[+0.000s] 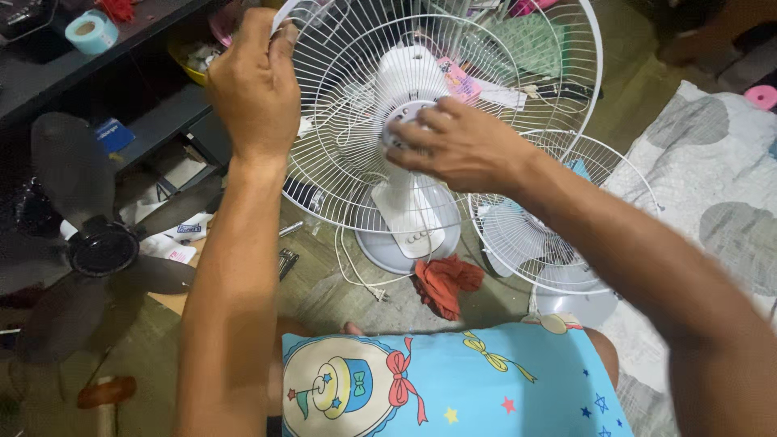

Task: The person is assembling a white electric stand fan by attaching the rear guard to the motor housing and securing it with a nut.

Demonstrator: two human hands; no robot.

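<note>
The person's left hand (253,85) grips the rim of the white wire fan guard (348,174) standing on the floor ahead, while the right hand (461,146) closes its fingers on the white hub (409,113) — seemingly mid-fitting, calling for steady, centred turning.

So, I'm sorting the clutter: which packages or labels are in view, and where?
Blue box: left shelf, small, rectangular.
White packets: floor by the dark fan blade, flat, blue marks.
Pink card: behind the fan grille, pink, small.
</note>
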